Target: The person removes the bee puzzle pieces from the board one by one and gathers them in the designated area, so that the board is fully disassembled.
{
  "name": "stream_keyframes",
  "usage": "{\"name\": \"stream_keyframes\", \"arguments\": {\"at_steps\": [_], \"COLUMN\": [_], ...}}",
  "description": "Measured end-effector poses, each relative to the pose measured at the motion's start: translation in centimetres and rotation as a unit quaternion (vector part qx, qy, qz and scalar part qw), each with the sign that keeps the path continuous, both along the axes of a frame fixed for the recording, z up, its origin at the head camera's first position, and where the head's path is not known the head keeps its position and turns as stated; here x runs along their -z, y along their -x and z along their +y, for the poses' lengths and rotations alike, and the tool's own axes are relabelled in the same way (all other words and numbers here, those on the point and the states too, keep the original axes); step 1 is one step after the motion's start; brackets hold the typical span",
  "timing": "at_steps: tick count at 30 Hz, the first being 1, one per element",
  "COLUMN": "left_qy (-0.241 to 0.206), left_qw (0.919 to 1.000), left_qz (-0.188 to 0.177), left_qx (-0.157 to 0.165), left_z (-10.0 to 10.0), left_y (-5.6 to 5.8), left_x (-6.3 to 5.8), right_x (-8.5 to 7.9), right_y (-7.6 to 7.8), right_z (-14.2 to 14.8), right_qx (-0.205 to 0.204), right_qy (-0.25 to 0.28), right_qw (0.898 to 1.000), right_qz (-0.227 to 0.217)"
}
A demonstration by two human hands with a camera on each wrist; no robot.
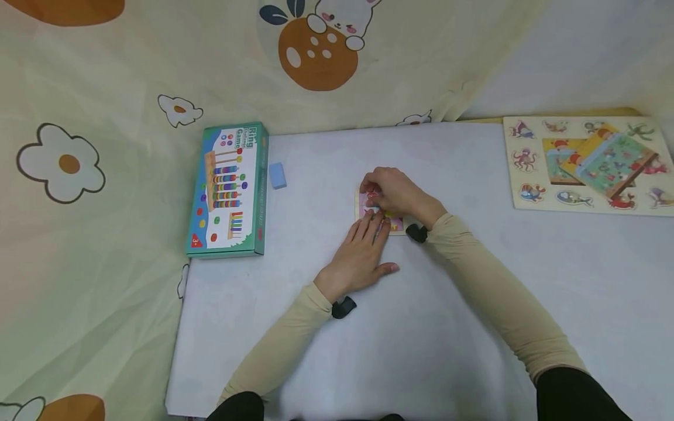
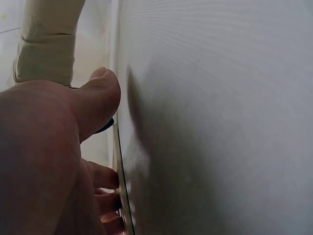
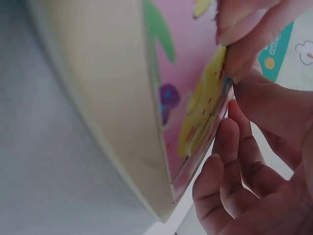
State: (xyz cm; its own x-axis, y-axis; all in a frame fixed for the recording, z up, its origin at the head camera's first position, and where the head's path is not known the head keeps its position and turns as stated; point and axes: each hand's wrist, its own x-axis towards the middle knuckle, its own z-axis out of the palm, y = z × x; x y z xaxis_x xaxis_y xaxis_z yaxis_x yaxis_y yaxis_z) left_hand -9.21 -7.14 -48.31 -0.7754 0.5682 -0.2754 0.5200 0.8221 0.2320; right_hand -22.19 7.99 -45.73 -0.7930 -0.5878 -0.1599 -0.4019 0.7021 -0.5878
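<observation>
A small jigsaw puzzle [image 1: 396, 224] with a pink and yellow picture lies flat on the table. My left hand [image 1: 358, 257] spreads nearly straight fingers over its near edge, thumb held out to the side. From the right, my right hand [image 1: 397, 190] bends over the far left part. Its thumb and curled fingers pinch at a puzzle piece there, mostly hidden by the fingers. The right wrist view shows the puzzle's picture [image 3: 195, 107] within a pale frame [image 3: 110, 73]; the right thumb [image 3: 274, 105] sits close at its surface. Left fingertips [image 3: 247, 22] rest beside it.
A green boxed ring game [image 1: 229, 190] lies at the left, with a blue block [image 1: 277, 175] next to it. At the back right is a sea-animal board [image 1: 526, 199] with colourful puzzle pictures [image 1: 616, 161] on it. A printed cloth [image 1: 210, 58] hangs along the back.
</observation>
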Motion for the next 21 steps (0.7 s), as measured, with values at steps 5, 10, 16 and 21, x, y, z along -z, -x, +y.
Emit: {"name": "stream_keyframes", "arguments": {"at_steps": [5, 10, 16, 21], "left_qy": [0.000, -0.002, -0.006, -0.009], "left_qw": [1.0000, 1.0000, 1.0000, 0.9999], "left_qz": [0.001, 0.002, 0.007, 0.008], "left_qx": [-0.001, -0.001, 0.003, 0.003], "left_z": [-0.08, -0.17, -0.27, -0.31], "left_y": [0.02, -0.04, -0.03, 0.02], "left_x": [0.18, 0.30, 0.47, 0.68], "right_x": [-0.26, -0.57, -0.77, -0.50], "right_y": [-0.16, -0.19, -0.09, 0.24], "right_z": [-0.30, -0.61, -0.65, -0.73], "right_qx": [0.006, 0.014, 0.033, 0.039], "right_qy": [-0.022, -0.029, -0.025, -0.019], "right_qw": [0.999, 0.999, 0.999, 0.999], "right_qz": [0.038, 0.044, 0.001, -0.014]}}
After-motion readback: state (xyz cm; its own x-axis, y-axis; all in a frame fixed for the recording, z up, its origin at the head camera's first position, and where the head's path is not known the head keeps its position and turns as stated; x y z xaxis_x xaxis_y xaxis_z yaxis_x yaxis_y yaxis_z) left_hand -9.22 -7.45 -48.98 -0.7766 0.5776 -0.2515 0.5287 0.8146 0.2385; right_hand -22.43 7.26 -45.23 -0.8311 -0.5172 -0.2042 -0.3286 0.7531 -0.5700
